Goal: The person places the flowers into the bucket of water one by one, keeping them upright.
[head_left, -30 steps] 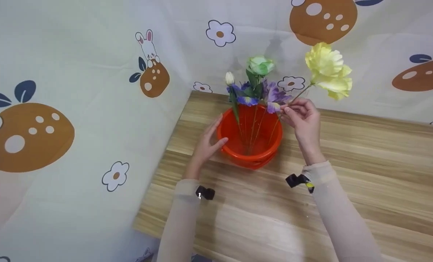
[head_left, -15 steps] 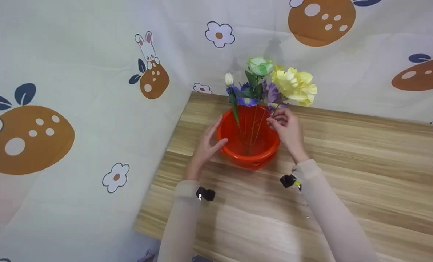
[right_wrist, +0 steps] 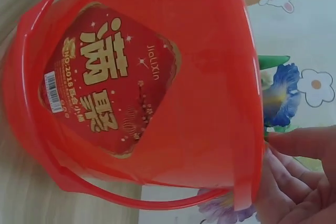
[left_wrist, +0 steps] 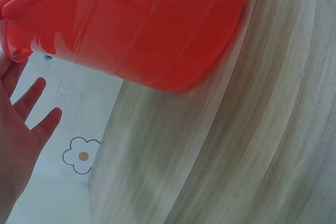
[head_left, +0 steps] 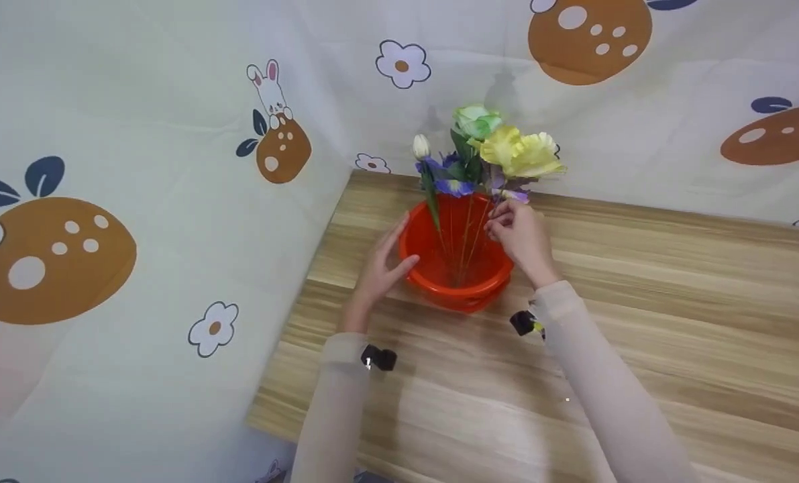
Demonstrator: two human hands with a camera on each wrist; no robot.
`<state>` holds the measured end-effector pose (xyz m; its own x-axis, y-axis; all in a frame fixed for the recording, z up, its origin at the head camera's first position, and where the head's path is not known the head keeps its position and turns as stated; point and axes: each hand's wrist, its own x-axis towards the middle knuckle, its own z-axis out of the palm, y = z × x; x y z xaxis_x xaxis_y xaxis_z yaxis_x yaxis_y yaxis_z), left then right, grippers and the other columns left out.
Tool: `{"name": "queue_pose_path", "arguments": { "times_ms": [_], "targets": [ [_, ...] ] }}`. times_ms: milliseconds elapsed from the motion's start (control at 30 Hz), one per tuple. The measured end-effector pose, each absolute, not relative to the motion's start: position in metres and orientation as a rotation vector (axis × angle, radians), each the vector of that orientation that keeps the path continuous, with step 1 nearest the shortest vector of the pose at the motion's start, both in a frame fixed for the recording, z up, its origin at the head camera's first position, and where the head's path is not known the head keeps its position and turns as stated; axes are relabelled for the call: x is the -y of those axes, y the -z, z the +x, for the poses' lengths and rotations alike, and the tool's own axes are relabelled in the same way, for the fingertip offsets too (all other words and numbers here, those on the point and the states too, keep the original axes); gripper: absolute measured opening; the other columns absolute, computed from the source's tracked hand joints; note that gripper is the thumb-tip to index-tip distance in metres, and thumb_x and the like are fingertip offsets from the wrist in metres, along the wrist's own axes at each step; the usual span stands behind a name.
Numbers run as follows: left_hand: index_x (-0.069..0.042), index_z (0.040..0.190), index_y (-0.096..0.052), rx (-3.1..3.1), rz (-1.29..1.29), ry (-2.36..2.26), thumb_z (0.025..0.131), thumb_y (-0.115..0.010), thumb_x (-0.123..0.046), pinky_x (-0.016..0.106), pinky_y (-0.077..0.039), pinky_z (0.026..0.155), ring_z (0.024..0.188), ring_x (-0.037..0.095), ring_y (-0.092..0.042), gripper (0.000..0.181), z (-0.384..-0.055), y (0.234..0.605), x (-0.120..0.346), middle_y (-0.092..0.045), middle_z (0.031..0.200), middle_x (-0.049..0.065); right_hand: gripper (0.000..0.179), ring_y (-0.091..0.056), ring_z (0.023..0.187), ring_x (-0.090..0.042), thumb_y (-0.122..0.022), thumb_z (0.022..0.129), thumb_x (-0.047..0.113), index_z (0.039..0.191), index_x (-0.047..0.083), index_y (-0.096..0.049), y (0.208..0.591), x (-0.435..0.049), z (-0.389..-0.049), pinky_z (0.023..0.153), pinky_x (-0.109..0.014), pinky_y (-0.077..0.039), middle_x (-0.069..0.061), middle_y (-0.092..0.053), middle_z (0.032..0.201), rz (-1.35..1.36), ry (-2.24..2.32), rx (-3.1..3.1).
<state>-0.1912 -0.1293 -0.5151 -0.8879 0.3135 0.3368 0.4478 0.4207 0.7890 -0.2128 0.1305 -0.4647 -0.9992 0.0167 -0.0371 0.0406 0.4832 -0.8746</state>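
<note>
A red plastic bucket [head_left: 456, 293] stands on the wooden table, with several artificial flowers leaning inside it. Among them are a pale green flower [head_left: 477, 122], a white bud [head_left: 420, 146], a blue iris [head_left: 454, 187] and a purple flower [head_left: 512, 195]. My left hand [head_left: 380, 272] rests on the bucket's left rim, fingers fairly straight. My right hand [head_left: 523, 243], at the right rim, pinches the stem of a yellow flower [head_left: 523, 155], whose head is beside the green one. In the right wrist view, the thumb and fingers of my right hand [right_wrist: 296, 177] meet at the rim.
The wooden table [head_left: 667, 302] extends to the right, and its left edge runs beside my left arm. Patterned cloth [head_left: 171, 221] hangs behind and to the left. The bucket's handle [right_wrist: 152, 203] hangs down its outside, next to a printed label [right_wrist: 110, 77].
My right hand has moved left and slightly down to the bucket's rim, bringing the yellow flower from the right to beside the others. My left hand has stayed in place.
</note>
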Motion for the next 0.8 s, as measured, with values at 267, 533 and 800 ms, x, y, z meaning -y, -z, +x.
{"name": "queue_pose_path", "arguments": {
  "times_ms": [267,533,800],
  "targets": [
    [-0.014,0.147,-0.034,2.549,-0.651,1.467,0.087,-0.067,-0.022,0.051,-0.023,0.113,0.138,0.031,-0.031,0.069,-0.206,0.544,0.136,-0.034,0.151,0.011,0.01,-0.066,0.073,-0.023,-0.057,0.084,-0.002,0.094,-0.001,-0.058,0.466,-0.119,-0.219,0.061,-0.029,-0.053,-0.016,-0.07,0.084,-0.033,1.325,-2.831],
    [-0.02,0.148,-0.033,2.548,-0.68,1.447,0.088,-0.065,-0.028,0.043,-0.023,0.115,0.14,0.023,-0.029,0.068,-0.207,0.547,0.137,-0.032,0.153,0.0,0.01,-0.064,0.079,-0.03,-0.061,0.083,0.005,0.093,0.001,-0.06,0.466,-0.115,-0.219,0.069,-0.041,-0.051,-0.014,-0.068,0.085,-0.058,1.053,-2.948],
    [-0.024,0.148,-0.032,2.572,-0.673,1.423,0.089,-0.064,-0.028,0.042,-0.024,0.115,0.141,0.019,-0.029,0.068,-0.207,0.546,0.138,-0.03,0.153,-0.01,0.022,-0.064,0.09,-0.039,-0.064,0.086,0.012,0.101,-0.004,-0.06,0.46,-0.117,-0.213,0.077,-0.05,-0.051,-0.02,-0.069,0.09,-0.103,0.961,-2.956]
  ]
}}
